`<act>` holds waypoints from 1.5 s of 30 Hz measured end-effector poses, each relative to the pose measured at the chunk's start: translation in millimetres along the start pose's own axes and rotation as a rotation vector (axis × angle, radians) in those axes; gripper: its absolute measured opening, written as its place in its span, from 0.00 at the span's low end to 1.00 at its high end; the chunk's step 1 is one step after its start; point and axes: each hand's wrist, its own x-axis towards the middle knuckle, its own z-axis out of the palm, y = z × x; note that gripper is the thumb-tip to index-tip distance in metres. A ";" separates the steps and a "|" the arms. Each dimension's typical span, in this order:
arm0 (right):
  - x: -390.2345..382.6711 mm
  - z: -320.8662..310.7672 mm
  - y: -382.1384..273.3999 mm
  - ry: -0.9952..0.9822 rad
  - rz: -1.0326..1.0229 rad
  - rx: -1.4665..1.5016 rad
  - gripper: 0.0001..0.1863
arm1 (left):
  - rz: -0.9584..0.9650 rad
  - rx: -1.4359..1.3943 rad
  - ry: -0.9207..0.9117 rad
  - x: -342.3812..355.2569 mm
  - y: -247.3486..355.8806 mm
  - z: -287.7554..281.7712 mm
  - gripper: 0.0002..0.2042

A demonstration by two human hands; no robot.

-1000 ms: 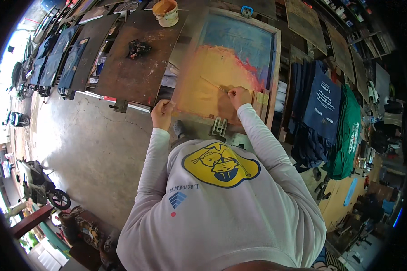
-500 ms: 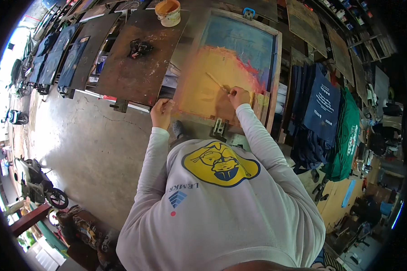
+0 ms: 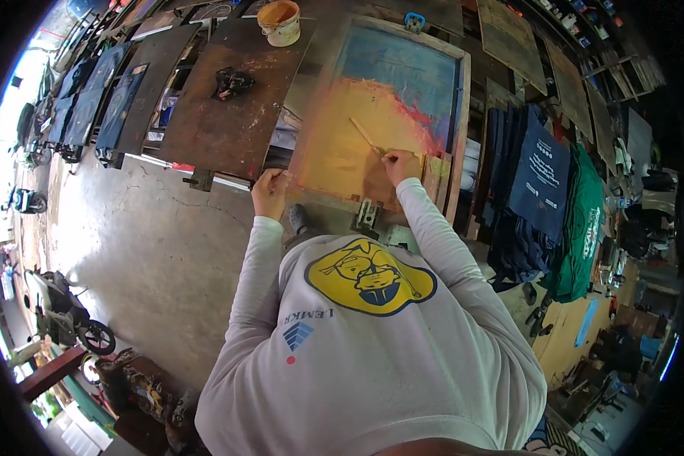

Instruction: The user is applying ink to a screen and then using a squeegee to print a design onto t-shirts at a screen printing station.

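A wood-framed printing screen (image 3: 464,99) lies in front of me, its mesh blue at the far end and yellow nearer, with ragged red between. My right hand (image 3: 400,166) is closed on a thin pale stick (image 3: 363,133), which slants toward the upper left over the yellow area. My left hand (image 3: 270,190) has its fingers curled closed at the screen's near left corner; what they hold is too small to make out. A metal clamp (image 3: 368,214) sits at the screen's near edge.
Left of the screen are a dark board (image 3: 205,121) with a black rag (image 3: 232,82) and a paint bucket (image 3: 279,32). Folded navy fabric (image 3: 538,182) and green fabric (image 3: 581,228) hang at the right. A motorbike (image 3: 64,315) stands at the left.
The stick in my right hand has turned more upright in the picture, its far end moving up and to the right. My left hand is almost where it was.
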 end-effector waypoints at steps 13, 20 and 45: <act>9.9 17.1 -8.9 -0.020 0.113 -0.102 0.09 | -0.051 0.046 -0.090 -2.5 4.1 9.3 0.06; 4.1 11.4 -6.4 -0.061 0.104 0.010 0.10 | -0.064 0.091 -0.107 8.5 -2.5 5.6 0.06; -4.8 20.0 -32.3 0.051 0.184 -0.281 0.17 | 0.009 0.048 -0.219 58.1 2.8 1.5 0.05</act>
